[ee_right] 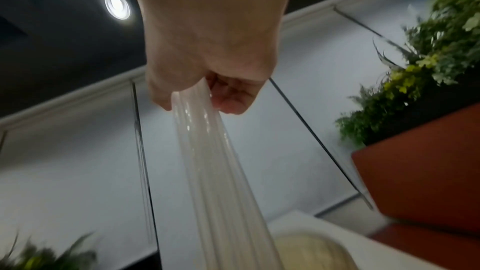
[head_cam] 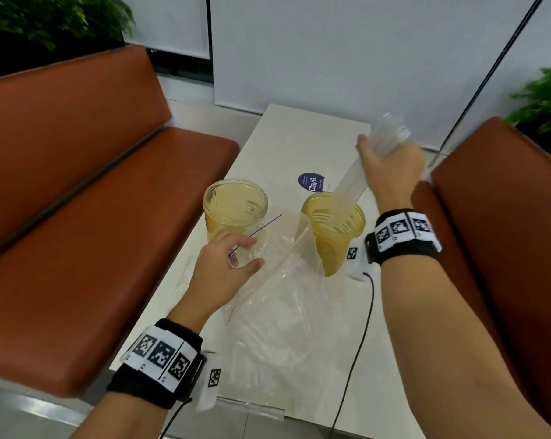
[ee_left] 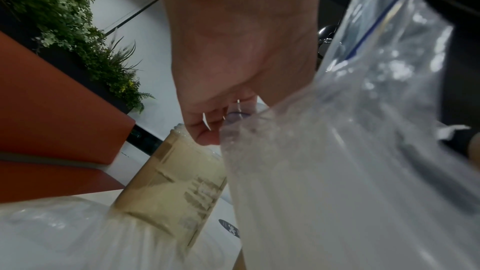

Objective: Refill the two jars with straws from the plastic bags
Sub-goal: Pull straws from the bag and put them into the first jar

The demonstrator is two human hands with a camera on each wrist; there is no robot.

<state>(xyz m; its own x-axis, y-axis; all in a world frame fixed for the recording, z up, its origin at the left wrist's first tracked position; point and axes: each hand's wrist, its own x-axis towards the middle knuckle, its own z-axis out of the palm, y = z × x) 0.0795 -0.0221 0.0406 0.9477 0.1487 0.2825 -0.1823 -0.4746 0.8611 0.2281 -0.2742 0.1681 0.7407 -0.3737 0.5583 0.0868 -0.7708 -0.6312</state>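
The right hand (head_cam: 391, 167) is clenching a bundle of clear straws (head_cam: 351, 188), its lower ends sitting inside the right amber jar (head_cam: 334, 236). The left hand (head_cam: 223, 274) is pinching the zip-lock bag (head_cam: 283, 296) by its mouth, beside the left amber jar (head_cam: 234, 207).

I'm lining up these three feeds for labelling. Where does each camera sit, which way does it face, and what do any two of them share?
Head: worn high, facing forward and down at the table; shows both forearms, left hand and right hand.
Left wrist: looks along the left hand toward the plastic bag it holds and the left jar.
Right wrist: looks up along the right hand, fingers gripping the straws.
Shared: head and right wrist both show the straws entering the right jar.
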